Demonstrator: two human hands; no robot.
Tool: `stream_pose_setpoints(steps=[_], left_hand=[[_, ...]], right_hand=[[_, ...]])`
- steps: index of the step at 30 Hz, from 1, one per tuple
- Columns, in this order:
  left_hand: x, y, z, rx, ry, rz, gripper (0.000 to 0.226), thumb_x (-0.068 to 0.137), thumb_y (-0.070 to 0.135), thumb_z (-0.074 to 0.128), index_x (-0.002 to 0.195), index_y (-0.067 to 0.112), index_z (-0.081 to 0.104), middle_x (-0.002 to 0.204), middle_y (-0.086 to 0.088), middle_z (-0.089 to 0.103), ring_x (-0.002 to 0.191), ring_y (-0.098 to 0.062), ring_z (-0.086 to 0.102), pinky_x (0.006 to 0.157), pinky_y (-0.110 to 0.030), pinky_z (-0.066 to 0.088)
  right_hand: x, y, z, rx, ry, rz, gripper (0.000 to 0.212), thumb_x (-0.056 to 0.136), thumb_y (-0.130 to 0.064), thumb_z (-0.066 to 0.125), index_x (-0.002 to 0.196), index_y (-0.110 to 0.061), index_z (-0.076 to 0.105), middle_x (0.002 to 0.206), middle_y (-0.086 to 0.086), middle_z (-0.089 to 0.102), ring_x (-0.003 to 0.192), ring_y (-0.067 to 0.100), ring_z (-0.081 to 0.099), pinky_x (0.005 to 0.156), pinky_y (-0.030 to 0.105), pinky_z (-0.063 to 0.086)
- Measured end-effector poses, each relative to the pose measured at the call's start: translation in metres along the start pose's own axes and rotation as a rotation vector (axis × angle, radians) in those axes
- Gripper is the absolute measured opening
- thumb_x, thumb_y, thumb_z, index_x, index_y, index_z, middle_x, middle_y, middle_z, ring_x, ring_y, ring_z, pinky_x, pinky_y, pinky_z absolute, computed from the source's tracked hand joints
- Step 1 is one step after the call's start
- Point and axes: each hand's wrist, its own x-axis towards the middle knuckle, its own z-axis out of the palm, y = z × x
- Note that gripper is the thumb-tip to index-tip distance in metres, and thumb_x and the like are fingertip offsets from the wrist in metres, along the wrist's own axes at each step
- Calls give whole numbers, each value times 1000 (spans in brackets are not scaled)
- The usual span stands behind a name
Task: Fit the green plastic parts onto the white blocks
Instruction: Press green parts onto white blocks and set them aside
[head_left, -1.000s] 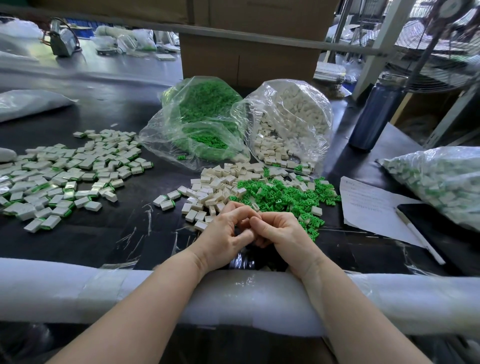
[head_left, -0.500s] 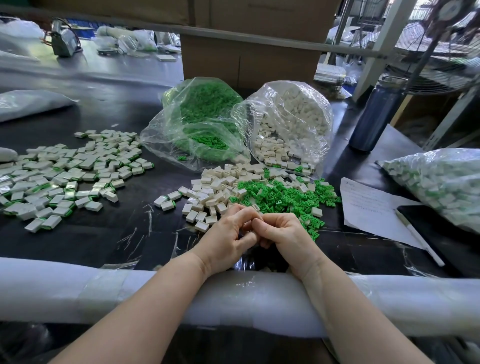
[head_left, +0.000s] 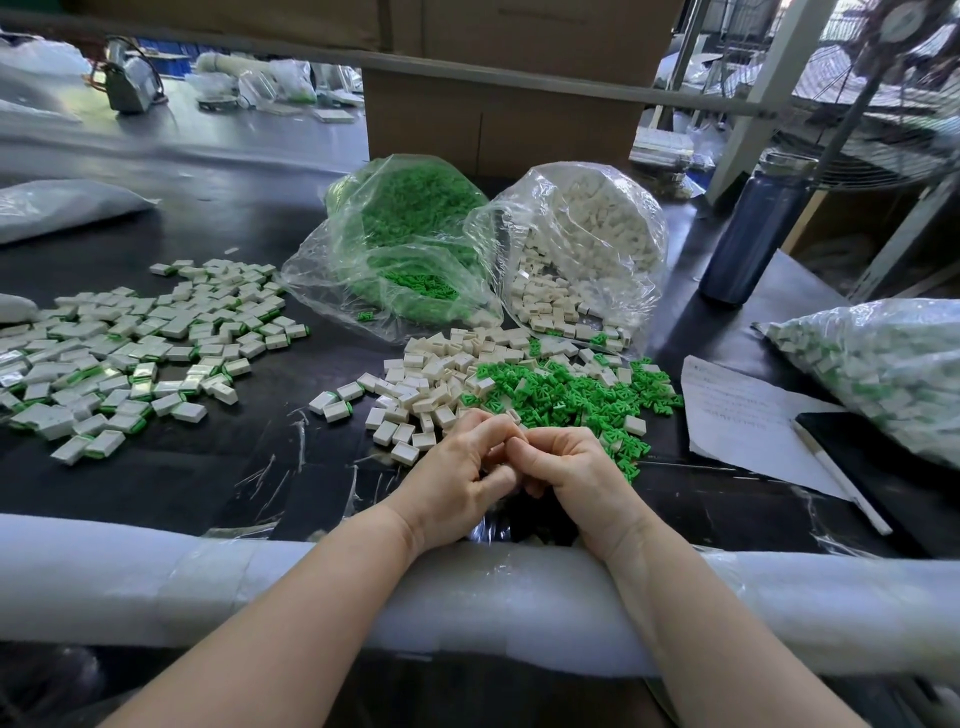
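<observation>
Left hand (head_left: 457, 467) and right hand (head_left: 569, 467) curled, fingertips touching; what they pinch is hidden, cannot tell. Likely pressing one pair together. Loose small green plastic clips (head_left: 566, 395) and white rectangular plastic blocks (head_left: 426, 379) lie just beyond the fingers. Next: pick fresh pieces.

Whatever the curled fingers (head_left: 501, 475) hold, hidden between both hands.

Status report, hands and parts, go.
Left hand and right hand curled together, fingertips meeting; any part between them hidden. Loose green parts and white blocks just beyond. Nothing in the way.
</observation>
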Motion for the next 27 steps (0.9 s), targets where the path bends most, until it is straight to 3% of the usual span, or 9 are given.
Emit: stream_pose_setpoints(steps=[6, 12, 16, 23, 27], left_hand=[[0, 0, 0, -24, 19, -8, 25, 85, 6, 52, 87, 31, 51, 101, -2, 45, 93, -10, 46, 86, -15, 37], [1, 0, 0, -5, 3, -1, 28, 84, 1, 54, 87, 29, 51, 100, 0, 43, 88, 0, 42, 83, -13, 34], [1, 0, 0, 0, 0, -2, 26, 84, 2, 54, 89, 27, 52, 102, -2, 43, 87, -1, 43, 82, -13, 35], [0, 1, 0, 13, -2, -3, 25, 84, 2, 54, 89, 26, 52, 105, -4, 44, 88, -5, 44, 83, -15, 35], [1, 0, 0, -2, 6, -7, 26, 84, 0, 52, 90, 25, 53, 105, -5, 44, 91, -6, 45, 84, -15, 37]], right_hand=[[-1, -1, 1, 56, -68, -16, 21, 91, -9, 53, 80, -12, 70, 57, -8, 62, 53, 1, 53, 52, 13, 42], [0, 0, 1, 31, -39, -15, 17, 89, -8, 55, 84, -2, 70, 58, -4, 58, 49, 1, 48, 49, 12, 39], [0, -1, 1, -4, -27, -22, 17, 89, -6, 55, 83, 0, 70, 62, 3, 54, 50, 2, 45, 49, 12, 37], [-1, -2, 1, -6, -19, -27, 17, 90, -3, 54, 85, 5, 68, 60, 1, 54, 48, 1, 45, 48, 11, 37], [0, -1, 2, 15, -27, -20, 18, 90, -6, 54, 81, -3, 70, 59, -1, 58, 51, 2, 49, 50, 13, 40]])
